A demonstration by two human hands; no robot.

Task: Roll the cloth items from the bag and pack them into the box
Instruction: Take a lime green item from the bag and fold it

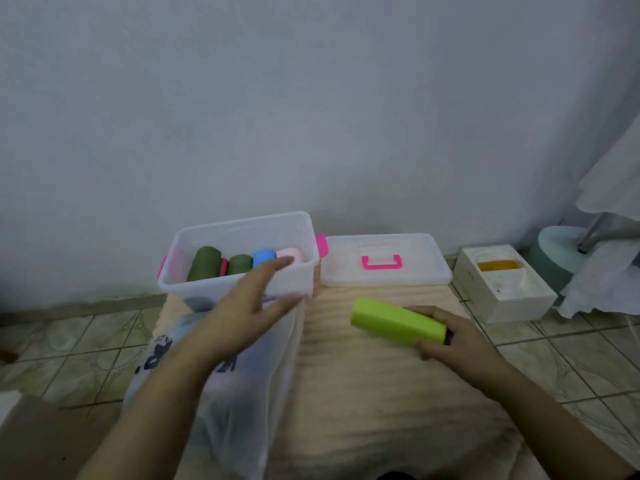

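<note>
The right hand [457, 336] grips a lime-green rolled cloth [398, 320] over a beige ribbed mat [363, 375]. The left hand [242, 306], fingers straight, hovers above a translucent white plastic bag [242, 410], by a clear plastic box with pink latches [294, 285] holding green, red, blue and pink rolls [242, 263]. The box's clear lid with a pink handle [384, 261] lies just beside it.

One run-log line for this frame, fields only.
right hand: grips lime-green roll | left hand: open, over bag | box: five rolls inside | lid: off, beside box
</note>
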